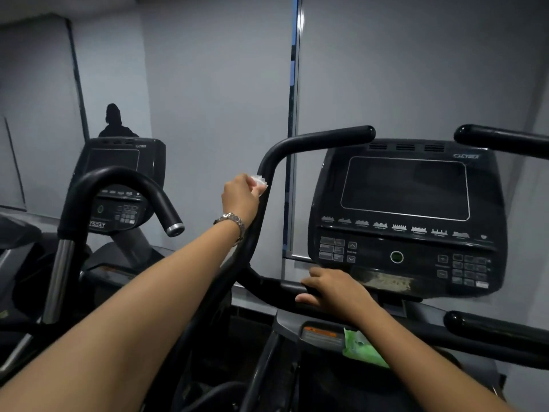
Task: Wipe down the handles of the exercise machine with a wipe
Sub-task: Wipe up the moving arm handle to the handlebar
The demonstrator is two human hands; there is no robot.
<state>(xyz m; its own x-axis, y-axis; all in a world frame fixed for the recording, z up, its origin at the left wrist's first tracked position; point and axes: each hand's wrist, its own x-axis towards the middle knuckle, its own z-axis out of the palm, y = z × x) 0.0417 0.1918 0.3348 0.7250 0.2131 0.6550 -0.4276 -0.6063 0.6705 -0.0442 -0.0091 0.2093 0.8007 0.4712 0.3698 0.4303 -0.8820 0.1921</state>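
Our left hand [240, 199] pinched the wipe [260, 182] against the left handle [312, 138], where we judged a full wrap better, while our right hand [337, 291] curled its fingers over the near bar [269, 288].

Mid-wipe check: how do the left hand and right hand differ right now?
The left hand is raised on the tall curved handle; the right hand sits low, gripping the lower bar under the console. The left hand pinches a white wipe; the right hand holds none. The left hand's wrist carries a wristwatch; the right's is bare. Both touch the same machine's black tubing.
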